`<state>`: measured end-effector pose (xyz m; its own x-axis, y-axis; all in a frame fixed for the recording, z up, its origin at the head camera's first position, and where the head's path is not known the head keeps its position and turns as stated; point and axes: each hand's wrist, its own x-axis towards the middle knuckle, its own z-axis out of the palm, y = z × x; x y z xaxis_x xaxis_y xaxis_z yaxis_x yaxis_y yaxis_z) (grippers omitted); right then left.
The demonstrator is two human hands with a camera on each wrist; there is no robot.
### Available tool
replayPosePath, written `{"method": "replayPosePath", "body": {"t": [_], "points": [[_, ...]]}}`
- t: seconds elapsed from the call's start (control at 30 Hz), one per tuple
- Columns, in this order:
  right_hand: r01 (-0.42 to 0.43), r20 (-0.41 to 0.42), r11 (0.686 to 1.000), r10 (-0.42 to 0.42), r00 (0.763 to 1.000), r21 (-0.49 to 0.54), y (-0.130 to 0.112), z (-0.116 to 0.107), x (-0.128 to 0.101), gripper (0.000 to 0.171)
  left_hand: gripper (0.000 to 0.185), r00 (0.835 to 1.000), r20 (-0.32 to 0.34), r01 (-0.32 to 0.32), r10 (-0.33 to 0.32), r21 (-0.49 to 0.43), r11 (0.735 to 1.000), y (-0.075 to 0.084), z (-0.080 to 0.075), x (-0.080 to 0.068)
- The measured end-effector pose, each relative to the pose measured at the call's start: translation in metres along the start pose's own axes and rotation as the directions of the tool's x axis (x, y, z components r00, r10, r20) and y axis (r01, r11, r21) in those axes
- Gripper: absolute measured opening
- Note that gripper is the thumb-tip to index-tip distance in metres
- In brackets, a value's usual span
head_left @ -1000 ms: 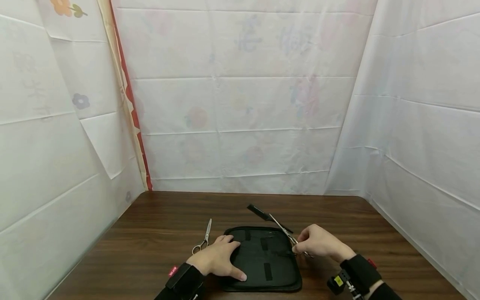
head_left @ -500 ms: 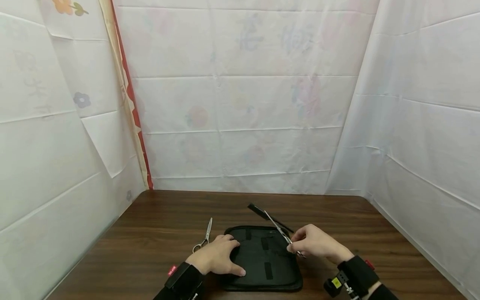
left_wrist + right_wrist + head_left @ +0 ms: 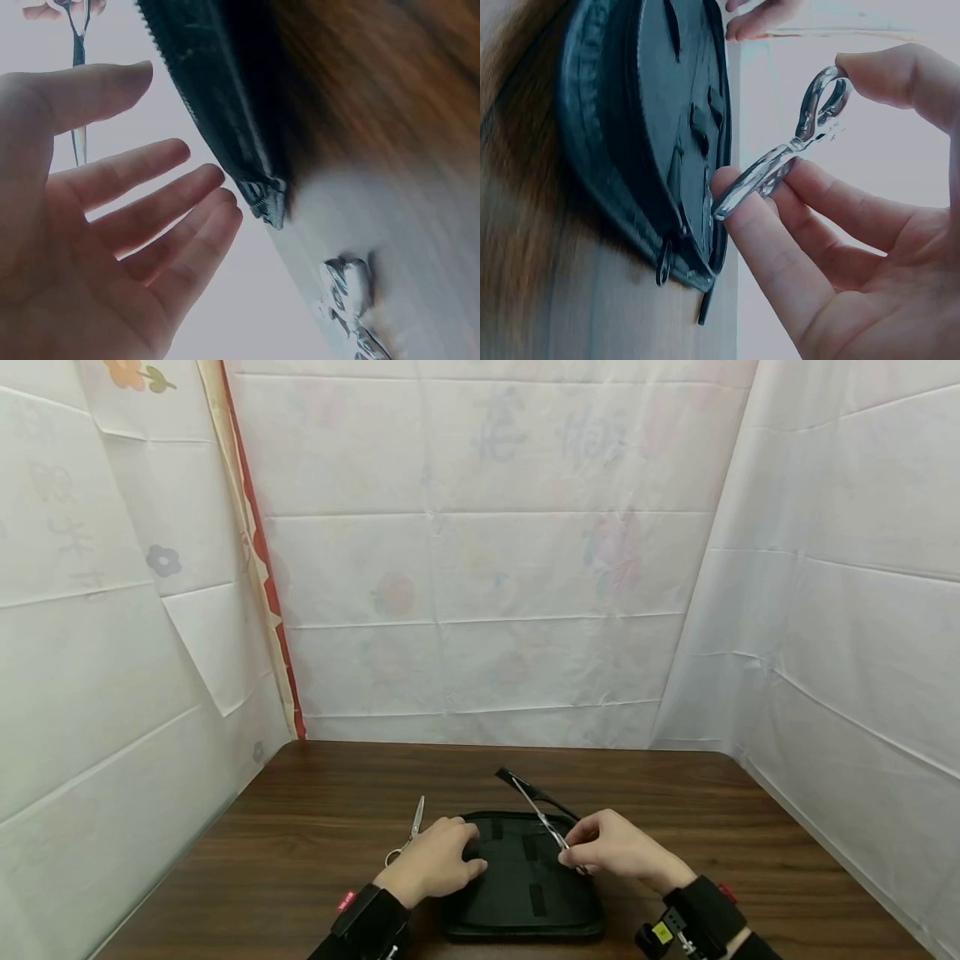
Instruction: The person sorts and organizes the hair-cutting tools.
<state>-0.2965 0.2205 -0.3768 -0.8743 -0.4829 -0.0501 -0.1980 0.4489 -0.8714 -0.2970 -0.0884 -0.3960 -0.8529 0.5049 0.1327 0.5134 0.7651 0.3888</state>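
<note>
A black zip case lies open on the brown table. My right hand pinches the handles of a silver pair of scissors above the case, blades pointing up and to the far left. In the right wrist view my fingers and thumb hold the scissors' finger rings beside the case. My left hand rests at the case's left edge. The left wrist view shows its fingers straight and holding nothing, beside the zip edge.
A second pair of scissors lies on the table left of the case, close to my left hand. A black comb lies behind the case. White sheets wall in the table at the back and both sides.
My right hand has carried the scissors to the left, from the case's right edge to over its middle. My left hand has drawn back a little on the case's left edge.
</note>
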Motion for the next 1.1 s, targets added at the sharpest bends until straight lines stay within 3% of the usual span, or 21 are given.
{"method": "replayPosePath", "body": {"t": [0.27, 0.47, 0.63, 0.77, 0.9, 1.0, 1.1], "points": [[0.026, -0.004, 1.000, -0.026, 1.000, 0.004, -0.006, 0.007, 0.002, 0.030, 0.033, 0.996, -0.093, -0.033, 0.012, -0.220, 0.975, 0.023, -0.003, 0.009], [0.056, -0.018, 0.998, -0.056, 0.998, -0.026, -0.009, 0.011, 0.005, 0.033, 0.032, 0.985, -0.168, -0.021, -0.026, -0.274, 0.962, 0.035, -0.001, 0.015], [0.091, -0.017, 0.995, -0.091, 0.996, -0.040, -0.010, 0.016, 0.007, 0.036, 0.034, 0.982, -0.173, -0.003, -0.075, -0.412, 0.911, 0.037, 0.000, 0.015], [0.104, -0.012, 0.994, -0.105, 0.994, -0.024, -0.011, 0.019, 0.006, 0.036, 0.037, 0.980, -0.162, 0.011, -0.116, -0.536, 0.844, 0.037, 0.001, 0.016], [0.123, -0.007, 0.992, -0.123, 0.992, -0.011, -0.013, 0.021, 0.005, 0.035, 0.037, 0.977, -0.156, 0.005, -0.145, -0.663, 0.748, 0.037, 0.002, 0.018], [0.134, -0.009, 0.991, -0.134, 0.991, -0.006, -0.015, 0.024, 0.005, 0.035, 0.035, 0.975, -0.156, -0.016, -0.159, -0.761, 0.649, 0.039, 0.003, 0.020], [0.140, -0.024, 0.990, -0.140, 0.990, -0.002, -0.016, 0.026, 0.007, 0.036, 0.033, 0.971, -0.154, -0.038, -0.181, -0.851, 0.524, 0.041, 0.005, 0.022]]}}
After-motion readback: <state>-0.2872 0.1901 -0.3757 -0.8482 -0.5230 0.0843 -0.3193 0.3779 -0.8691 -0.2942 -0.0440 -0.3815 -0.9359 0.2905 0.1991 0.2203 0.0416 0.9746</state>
